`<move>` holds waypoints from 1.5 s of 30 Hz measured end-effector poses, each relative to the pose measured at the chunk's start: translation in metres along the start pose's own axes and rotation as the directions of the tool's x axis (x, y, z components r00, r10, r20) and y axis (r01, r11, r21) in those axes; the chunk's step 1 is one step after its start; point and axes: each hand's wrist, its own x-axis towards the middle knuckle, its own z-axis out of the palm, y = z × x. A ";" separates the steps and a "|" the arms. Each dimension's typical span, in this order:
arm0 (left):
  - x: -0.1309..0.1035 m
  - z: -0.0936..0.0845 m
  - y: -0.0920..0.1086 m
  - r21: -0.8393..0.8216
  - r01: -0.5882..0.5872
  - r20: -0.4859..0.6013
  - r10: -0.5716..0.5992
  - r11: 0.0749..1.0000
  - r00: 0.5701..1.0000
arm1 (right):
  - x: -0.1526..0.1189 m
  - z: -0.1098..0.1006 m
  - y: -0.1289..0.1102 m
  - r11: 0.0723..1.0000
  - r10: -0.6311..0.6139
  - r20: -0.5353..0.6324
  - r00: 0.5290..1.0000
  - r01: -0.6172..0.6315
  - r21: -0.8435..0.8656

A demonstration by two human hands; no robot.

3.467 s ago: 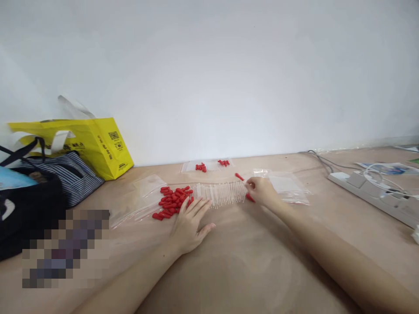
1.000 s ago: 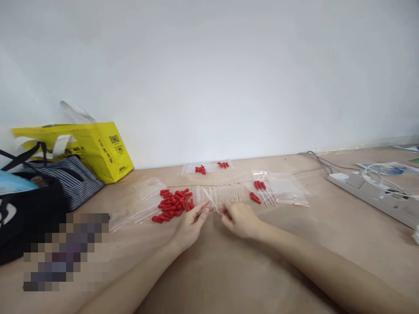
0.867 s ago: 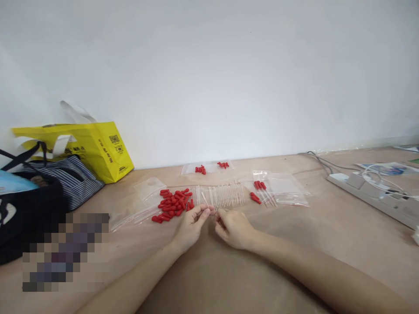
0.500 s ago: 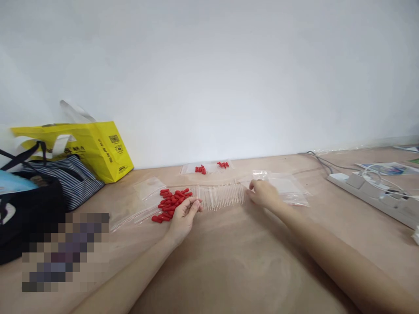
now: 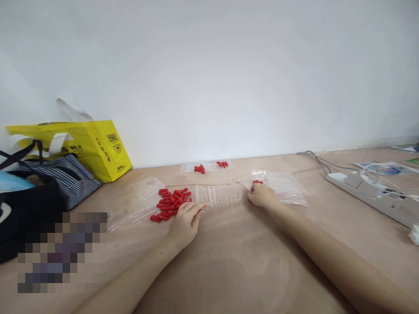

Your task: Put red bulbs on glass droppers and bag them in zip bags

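My left hand [image 5: 186, 221] reaches over the left end of a row of thin, clear dropper tubes [image 5: 229, 194]. Its fingers are pressed together, and one tube slants out at the fingertips. Just behind that hand lies a pile of red rubber bulbs [image 5: 166, 204]. My right hand [image 5: 262, 195] is closed at the row's right end, beside clear plastic bags [image 5: 290, 187]. A few red bulbs [image 5: 258, 182] show just above its knuckles; whether they are in the hand or in a bag I cannot tell. What its fingers grip is hidden.
Filled bags with red bulbs [image 5: 199, 168] lie by the wall. More flat bags [image 5: 149, 189] are left of the pile. A yellow bag [image 5: 98, 148], a striped pouch [image 5: 73, 179] and a black bag [image 5: 29, 218] stand left. A power strip [image 5: 369, 196] with cables lies right.
My left hand has shifted slightly, with its fingers now stretched onto the tubes and a tube at their tips. Red bulbs have come into sight above my right hand, which stays nearly in place.
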 end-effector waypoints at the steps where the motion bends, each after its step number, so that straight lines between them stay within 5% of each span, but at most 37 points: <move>1: -0.001 0.000 -0.001 0.040 -0.040 0.009 0.040 0.998 0.999 | 0.000 0.001 0.000 1.000 -0.004 -0.005 1.000 0.004 -0.001; 8: -0.004 0.006 -0.001 0.151 -0.167 0.036 0.163 0.974 0.986 | -0.010 0.000 -0.007 0.999 -0.051 -0.141 0.989 0.052 0.004; 14: -0.003 0.006 0.002 0.138 -0.171 0.012 0.171 0.976 0.985 | -0.011 0.002 -0.011 0.957 -0.150 -0.362 0.920 0.227 0.180; 18: -0.004 0.006 0.002 0.161 -0.162 0.002 0.164 0.974 0.986 | -0.013 0.010 -0.018 0.691 -0.232 -0.465 0.854 0.482 0.540; 21: -0.005 0.005 0.002 0.212 -0.184 -0.006 0.189 0.960 0.982 | -0.022 0.019 -0.027 0.434 -0.357 -0.420 0.834 0.546 0.717; 23: -0.006 0.004 0.003 0.234 -0.201 -0.006 0.208 0.951 0.978 | -0.031 0.024 -0.031 0.367 -0.475 -0.383 0.792 0.574 0.732; 27: -0.006 0.003 0.004 0.225 -0.176 -0.012 0.183 0.958 0.983 | -0.045 0.025 -0.031 0.470 -0.666 -0.314 0.676 0.708 0.527; 31: -0.005 0.004 0.003 0.236 -0.182 -0.047 0.198 0.954 0.979 | -0.050 0.021 -0.029 0.571 -0.727 -0.282 0.625 0.780 0.258; 45: -0.004 0.005 0.003 0.283 -0.226 -0.096 0.262 0.932 0.960 | -0.057 0.027 -0.039 0.646 -0.623 -0.344 0.702 0.710 0.279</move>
